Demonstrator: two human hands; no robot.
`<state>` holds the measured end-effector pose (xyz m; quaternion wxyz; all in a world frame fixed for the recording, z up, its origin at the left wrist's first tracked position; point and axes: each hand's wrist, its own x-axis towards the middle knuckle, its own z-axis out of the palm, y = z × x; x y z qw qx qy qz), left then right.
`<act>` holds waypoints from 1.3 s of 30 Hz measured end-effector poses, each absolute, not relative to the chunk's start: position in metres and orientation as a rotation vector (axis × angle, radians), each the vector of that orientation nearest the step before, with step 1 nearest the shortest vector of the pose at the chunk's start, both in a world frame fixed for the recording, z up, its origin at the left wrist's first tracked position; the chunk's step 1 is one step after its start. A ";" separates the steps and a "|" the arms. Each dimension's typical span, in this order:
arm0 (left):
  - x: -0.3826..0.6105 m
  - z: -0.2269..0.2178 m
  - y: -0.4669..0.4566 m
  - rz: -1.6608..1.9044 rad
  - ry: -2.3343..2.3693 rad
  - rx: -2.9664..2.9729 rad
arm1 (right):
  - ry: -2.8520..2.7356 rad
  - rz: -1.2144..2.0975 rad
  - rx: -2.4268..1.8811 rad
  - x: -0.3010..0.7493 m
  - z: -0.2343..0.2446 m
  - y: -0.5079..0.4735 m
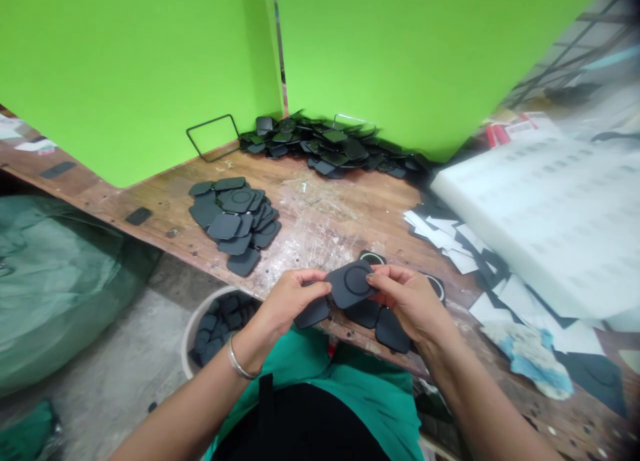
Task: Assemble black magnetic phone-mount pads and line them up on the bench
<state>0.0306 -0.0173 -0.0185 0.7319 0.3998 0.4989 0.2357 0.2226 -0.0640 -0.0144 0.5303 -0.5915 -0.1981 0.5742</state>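
Note:
A dark, flat, rounded pad with a ring mark (345,287) is held up between my two hands at the table's front edge. My left hand (297,294) pinches its left side between thumb and fingers. On the opposite side, my right hand (400,291) grips the edge, its thumb by the ring. Below and behind the pad, several similar dark pieces (393,331) lie on the table edge, partly covered by my hands. One piece behind it shows a pale ring (373,257). Left of my hands sits a pile of matching dark pads (233,224).
A heap of glossy black pieces (335,147) lies along the green partition (150,67). To the right are a white foam block (545,227), paper scraps (530,307) and a stained cloth (525,354). A bucket of dark pieces (187,344) stands below the table's front edge.

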 end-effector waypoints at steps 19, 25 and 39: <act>0.031 -0.015 -0.024 0.592 1.138 1.054 | -0.890 0.933 -1.572 0.218 -0.021 -0.073; 0.030 -0.012 -0.025 0.584 1.136 1.084 | -0.921 0.890 -1.592 0.217 -0.019 -0.073; 0.028 -0.021 -0.031 0.563 1.065 0.959 | -1.643 0.394 -2.060 0.230 -0.004 -0.074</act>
